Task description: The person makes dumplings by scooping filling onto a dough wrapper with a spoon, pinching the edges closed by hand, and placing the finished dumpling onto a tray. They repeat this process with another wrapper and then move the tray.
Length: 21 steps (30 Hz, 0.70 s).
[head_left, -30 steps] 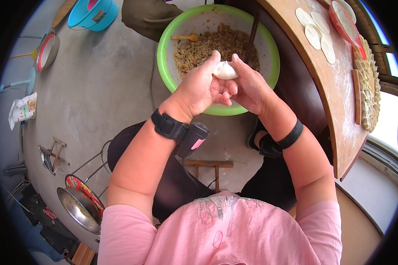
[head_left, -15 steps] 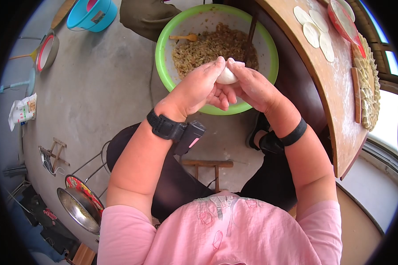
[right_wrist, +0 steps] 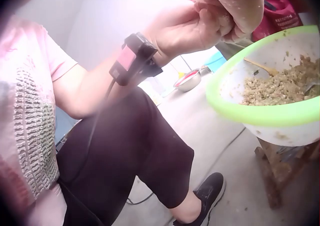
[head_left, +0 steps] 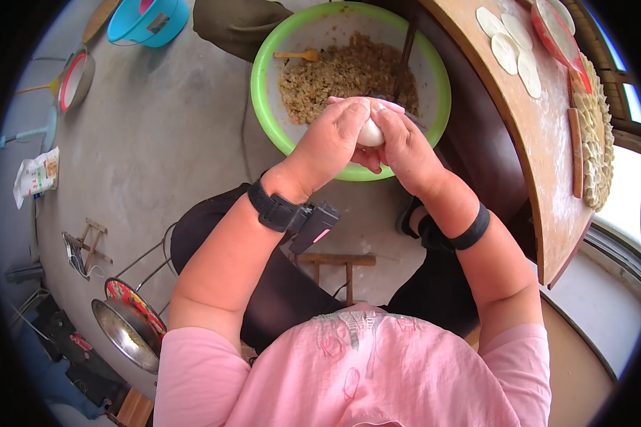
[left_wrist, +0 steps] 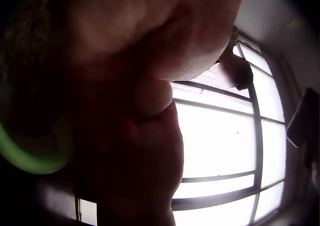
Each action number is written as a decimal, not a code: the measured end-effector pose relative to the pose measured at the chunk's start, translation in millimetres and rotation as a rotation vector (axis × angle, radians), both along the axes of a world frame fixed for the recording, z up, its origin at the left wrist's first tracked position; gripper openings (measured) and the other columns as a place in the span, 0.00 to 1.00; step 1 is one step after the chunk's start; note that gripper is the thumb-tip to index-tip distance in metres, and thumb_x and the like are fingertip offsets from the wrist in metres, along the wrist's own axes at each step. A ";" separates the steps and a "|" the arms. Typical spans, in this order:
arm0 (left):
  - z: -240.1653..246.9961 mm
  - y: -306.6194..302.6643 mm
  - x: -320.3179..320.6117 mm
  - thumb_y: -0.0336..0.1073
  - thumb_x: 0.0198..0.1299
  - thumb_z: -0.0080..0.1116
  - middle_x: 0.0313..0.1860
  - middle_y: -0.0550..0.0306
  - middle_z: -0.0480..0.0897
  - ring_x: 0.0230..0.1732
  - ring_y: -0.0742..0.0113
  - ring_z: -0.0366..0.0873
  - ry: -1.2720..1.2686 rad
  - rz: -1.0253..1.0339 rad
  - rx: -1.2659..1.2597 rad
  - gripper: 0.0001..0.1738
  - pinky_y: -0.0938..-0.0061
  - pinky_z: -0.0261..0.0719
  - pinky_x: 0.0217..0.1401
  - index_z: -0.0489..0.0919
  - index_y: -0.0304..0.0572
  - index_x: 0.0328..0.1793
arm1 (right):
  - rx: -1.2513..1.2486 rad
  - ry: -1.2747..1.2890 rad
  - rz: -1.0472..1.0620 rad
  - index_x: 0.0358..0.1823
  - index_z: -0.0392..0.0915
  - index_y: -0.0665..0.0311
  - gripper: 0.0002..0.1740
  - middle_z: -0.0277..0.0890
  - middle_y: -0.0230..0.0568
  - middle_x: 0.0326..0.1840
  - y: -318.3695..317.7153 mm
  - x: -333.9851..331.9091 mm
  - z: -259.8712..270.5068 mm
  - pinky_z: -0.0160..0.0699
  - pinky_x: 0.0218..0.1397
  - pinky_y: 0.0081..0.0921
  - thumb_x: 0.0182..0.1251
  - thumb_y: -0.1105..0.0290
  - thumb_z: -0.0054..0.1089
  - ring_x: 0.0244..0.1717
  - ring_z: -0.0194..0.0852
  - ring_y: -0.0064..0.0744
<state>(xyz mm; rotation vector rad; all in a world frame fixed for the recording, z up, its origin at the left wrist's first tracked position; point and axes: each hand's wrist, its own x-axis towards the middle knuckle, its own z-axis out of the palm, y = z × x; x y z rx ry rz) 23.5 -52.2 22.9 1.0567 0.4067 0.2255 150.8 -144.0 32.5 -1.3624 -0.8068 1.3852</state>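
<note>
The left hand [head_left: 329,144] and right hand [head_left: 410,151] curl their fingers round a white dumpling [head_left: 371,134] above the bowl [head_left: 261,80], by its near edge; too hard a thumb squeeze could split the dough.

The basin [head_left: 257,89] stands before the person [head_left: 399,363], filling [head_left: 310,92] inside, a spoon [head_left: 298,55] at the filling's left. Right of the basin, the worktop [head_left: 530,153] bears wrappers [head_left: 518,50], with dumplings [head_left: 597,142] farther right beside a rod [head_left: 575,153]. A bucket [head_left: 148,27] stands left of the basin.
</note>
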 end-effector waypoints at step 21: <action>-30.3 -22.1 5.1 0.46 0.80 0.34 0.50 0.57 0.82 0.46 0.68 0.81 -0.051 0.078 0.299 0.26 0.68 0.83 0.52 0.78 0.35 0.62 | 0.069 0.089 -0.131 0.62 0.76 0.73 0.28 0.77 0.46 0.56 -19.3 -10.2 -22.4 0.86 0.57 0.32 0.81 0.59 0.32 0.54 0.80 0.34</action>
